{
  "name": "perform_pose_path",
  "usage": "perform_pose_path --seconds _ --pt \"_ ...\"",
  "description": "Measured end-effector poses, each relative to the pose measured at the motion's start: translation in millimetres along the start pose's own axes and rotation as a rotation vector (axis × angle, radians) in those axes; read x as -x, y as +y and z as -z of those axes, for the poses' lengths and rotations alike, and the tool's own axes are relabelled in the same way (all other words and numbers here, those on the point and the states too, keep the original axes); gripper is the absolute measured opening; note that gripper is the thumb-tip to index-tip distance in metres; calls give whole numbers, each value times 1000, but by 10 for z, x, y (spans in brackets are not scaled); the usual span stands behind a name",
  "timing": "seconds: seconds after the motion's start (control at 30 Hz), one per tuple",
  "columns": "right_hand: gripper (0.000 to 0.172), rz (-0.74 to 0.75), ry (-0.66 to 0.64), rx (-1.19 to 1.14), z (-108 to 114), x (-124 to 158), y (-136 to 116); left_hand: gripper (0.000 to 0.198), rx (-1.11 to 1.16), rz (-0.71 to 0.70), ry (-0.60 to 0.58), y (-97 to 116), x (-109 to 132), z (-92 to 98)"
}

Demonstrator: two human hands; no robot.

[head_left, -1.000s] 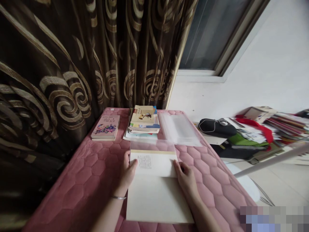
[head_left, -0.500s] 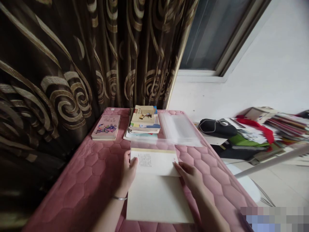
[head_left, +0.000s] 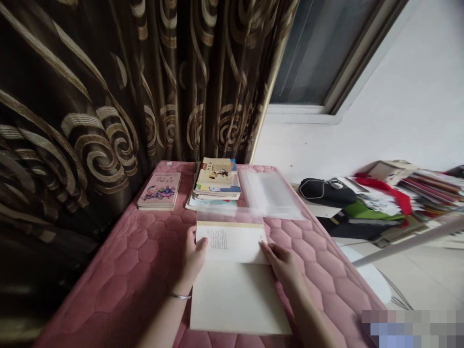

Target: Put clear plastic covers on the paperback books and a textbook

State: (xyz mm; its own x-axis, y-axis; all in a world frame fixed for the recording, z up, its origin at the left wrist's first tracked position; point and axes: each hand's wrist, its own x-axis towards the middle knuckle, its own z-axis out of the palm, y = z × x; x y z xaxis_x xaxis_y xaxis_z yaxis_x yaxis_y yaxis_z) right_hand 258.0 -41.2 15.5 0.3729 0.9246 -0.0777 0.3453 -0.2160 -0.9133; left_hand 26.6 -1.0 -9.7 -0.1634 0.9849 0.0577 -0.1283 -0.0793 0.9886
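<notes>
An open cream book (head_left: pixel 237 290) lies on the pink quilted mat (head_left: pixel 137 261) right in front of me. Its folded flap (head_left: pixel 232 241) carries a small block of print, and a clear plastic cover (head_left: pixel 229 215) sticks out beyond its far edge. My left hand (head_left: pixel 191 258) grips the flap's left edge, thumb on top, with a thin bracelet on the wrist. My right hand (head_left: pixel 284 263) presses its fingers against the flap's right edge. Both hands rest on the mat beside the book.
Further back on the mat lie a pink picture book (head_left: pixel 159 190), a stack of books (head_left: pixel 216 183) and clear plastic sleeves (head_left: pixel 270 193). A dark patterned curtain (head_left: pixel 108 96) hangs to the left. Clutter of bags and books (head_left: pixel 377 203) fills the right side.
My right hand slid slightly right along the flap's edge. The book shifted a little; the left hand stayed in place.
</notes>
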Motion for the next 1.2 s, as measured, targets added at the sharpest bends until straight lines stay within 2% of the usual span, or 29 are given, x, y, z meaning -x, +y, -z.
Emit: perform_pose_path --seconds 0.23,0.5,0.67,0.8,0.9,1.03,1.2 --pt "51 -71 -75 31 85 37 -118 34 -41 -34 31 8 8 -11" --pt "53 66 15 40 -9 -24 45 32 -63 -24 32 4 7 -7" --pt "52 32 9 -14 -3 7 -14 32 -30 20 -66 84 -7 56" --pt "48 -49 -83 -37 82 31 -76 34 8 62 -164 114 -13 74" --pt "45 -69 -144 -113 128 39 -79 35 10 14 -124 63 -21 62" --pt "42 -58 -128 -176 141 43 -58 35 -14 -12 -60 2 -19 35" --pt "43 -58 -115 -177 119 17 -54 33 -10 -15 -27 29 7 -13"
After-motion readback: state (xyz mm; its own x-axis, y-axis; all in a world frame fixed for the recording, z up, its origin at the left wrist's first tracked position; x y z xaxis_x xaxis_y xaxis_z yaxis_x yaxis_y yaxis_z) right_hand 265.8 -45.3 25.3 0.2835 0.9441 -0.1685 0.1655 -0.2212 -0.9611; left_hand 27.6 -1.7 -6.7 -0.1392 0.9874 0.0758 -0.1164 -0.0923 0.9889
